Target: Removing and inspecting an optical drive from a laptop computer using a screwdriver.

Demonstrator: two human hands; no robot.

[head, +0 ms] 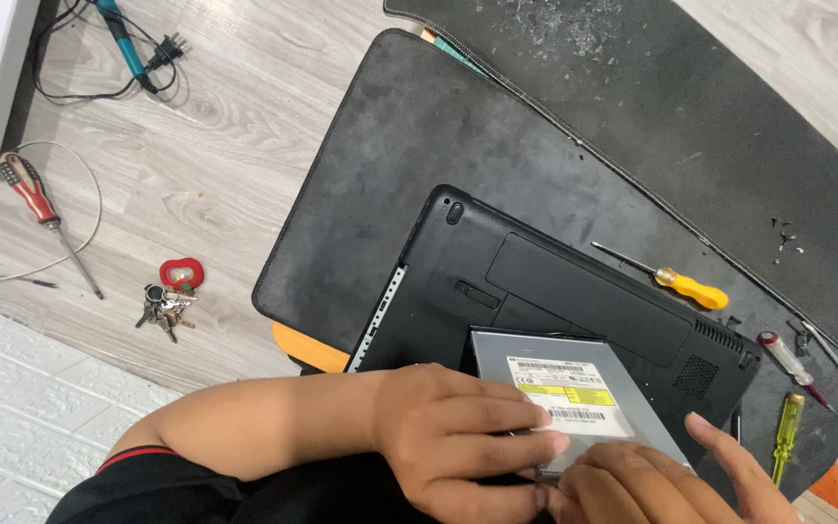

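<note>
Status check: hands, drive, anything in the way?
Left hand flat on silver optical drive. Right hand at its near edge. Drive lies atop upturned black laptop. Yellow screwdriver beside, clear.

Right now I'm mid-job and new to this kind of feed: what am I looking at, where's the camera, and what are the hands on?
This is one view from a camera worn on a person's head, looking down. No machine here, just two bare hands. The left hand and right hand both rest on a flat silver drive lying on an upturned black laptop. The laptop sits on a black mat on a wood-look floor. Nearby lie a yellow-handled screwdriver, a red-handled screwdriver and a bunch of keys.
</note>
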